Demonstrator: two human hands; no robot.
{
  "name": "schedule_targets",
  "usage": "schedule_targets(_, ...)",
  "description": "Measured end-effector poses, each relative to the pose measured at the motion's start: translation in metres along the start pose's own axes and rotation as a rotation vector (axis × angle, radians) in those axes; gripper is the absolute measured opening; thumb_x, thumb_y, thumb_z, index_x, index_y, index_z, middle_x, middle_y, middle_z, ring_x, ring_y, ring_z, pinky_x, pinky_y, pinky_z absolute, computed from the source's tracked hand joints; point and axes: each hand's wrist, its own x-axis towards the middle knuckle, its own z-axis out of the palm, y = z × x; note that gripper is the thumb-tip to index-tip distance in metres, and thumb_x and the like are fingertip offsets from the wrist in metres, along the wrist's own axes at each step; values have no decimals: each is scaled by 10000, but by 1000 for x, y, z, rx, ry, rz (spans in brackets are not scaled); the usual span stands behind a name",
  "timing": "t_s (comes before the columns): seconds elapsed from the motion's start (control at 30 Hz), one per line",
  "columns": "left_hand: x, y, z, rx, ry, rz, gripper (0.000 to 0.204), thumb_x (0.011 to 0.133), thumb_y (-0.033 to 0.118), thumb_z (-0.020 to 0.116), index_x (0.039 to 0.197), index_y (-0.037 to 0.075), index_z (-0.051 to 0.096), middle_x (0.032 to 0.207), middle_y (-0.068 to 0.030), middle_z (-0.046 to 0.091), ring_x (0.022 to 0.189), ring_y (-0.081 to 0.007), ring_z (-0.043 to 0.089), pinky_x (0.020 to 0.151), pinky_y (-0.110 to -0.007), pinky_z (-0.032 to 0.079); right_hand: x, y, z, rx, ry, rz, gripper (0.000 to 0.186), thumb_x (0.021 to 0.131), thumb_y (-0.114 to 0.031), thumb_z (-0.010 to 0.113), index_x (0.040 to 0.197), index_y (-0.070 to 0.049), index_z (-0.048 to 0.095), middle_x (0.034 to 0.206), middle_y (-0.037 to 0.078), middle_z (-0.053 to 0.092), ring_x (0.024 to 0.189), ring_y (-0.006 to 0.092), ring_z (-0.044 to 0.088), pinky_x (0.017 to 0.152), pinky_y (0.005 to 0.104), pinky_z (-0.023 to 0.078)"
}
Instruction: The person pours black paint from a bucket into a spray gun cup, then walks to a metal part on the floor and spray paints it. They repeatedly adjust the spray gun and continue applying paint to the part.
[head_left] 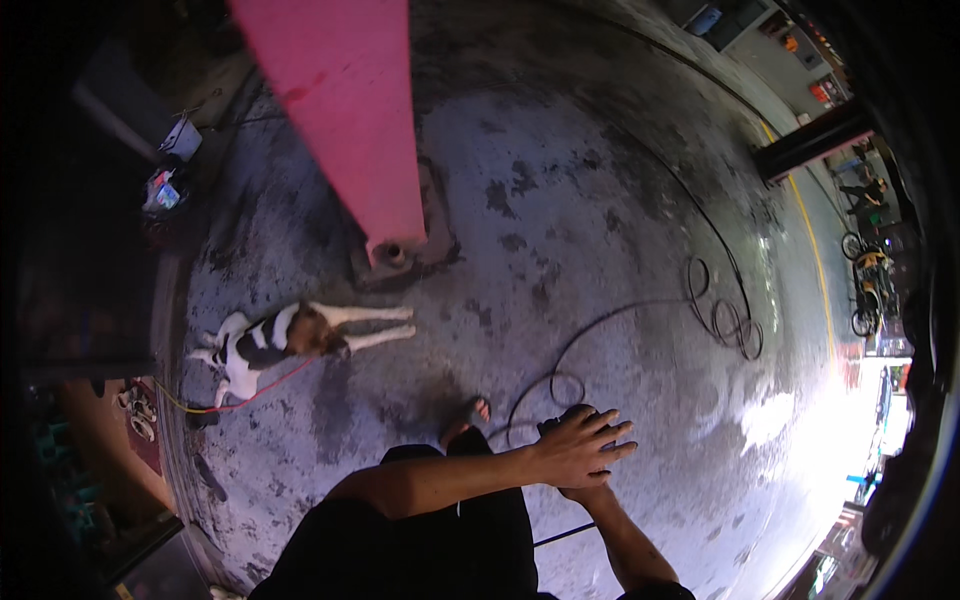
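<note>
My left hand (583, 450) reaches across from the lower left with its fingers spread, lying over my right hand (590, 492), whose fingers are mostly hidden beneath it. A dark shape (553, 425) shows behind the fingers; I cannot make out whether it is held or is my shoe. My sandalled foot (470, 418) stands on the floor to the left. A black hose (645, 305) curls over the stained grey floor (500, 250) around my hands.
A pink steel arm (340, 120) spans the top left. A black-and-white dog (262, 345) lies at left on a cord. A bucket (181, 138), rubbish bag (160, 200) and shoes (138, 408) line the left edge. A dark post (815, 140), distant person (866, 195) and motorbike (868, 285) are at right.
</note>
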Motion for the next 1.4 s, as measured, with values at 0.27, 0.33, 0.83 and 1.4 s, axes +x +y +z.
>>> schedule_targets(0.27,149,-256,-76,-72,90,-299,652,821,434,712,1364,106,563,1491,-152,435,1442,-406,286,1112,-702,202,289,113,-77,47,39,54,294,962,-216,583,1215,-75,632,1240,198,627,1151,398,577,982,470,456)
schedule_targets(0.33,183,-327,-93,-52,114,-322,680,796,451,731,1361,109,567,1493,-147,434,1451,-405,271,1123,-705,165,360,138,-96,50,46,63,298,961,-215,585,1220,-74,630,1242,199,626,1152,399,576,983,471,455)
schedule_targets(0.83,394,-765,-302,104,279,-434,334,888,262,572,1174,129,679,1410,-151,506,1348,-337,434,1064,-590,328,897,199,-255,46,-71,-87,333,953,-208,603,1255,-67,618,1256,208,620,1161,408,572,986,478,447)
schedule_targets(1.4,476,-1166,-685,261,287,-486,495,836,292,677,1289,101,617,1509,-168,418,1441,-364,315,1121,-639,261,1439,108,-354,21,-127,-94,377,945,-200,623,1294,-59,604,1271,219,613,1172,417,568,990,485,439)
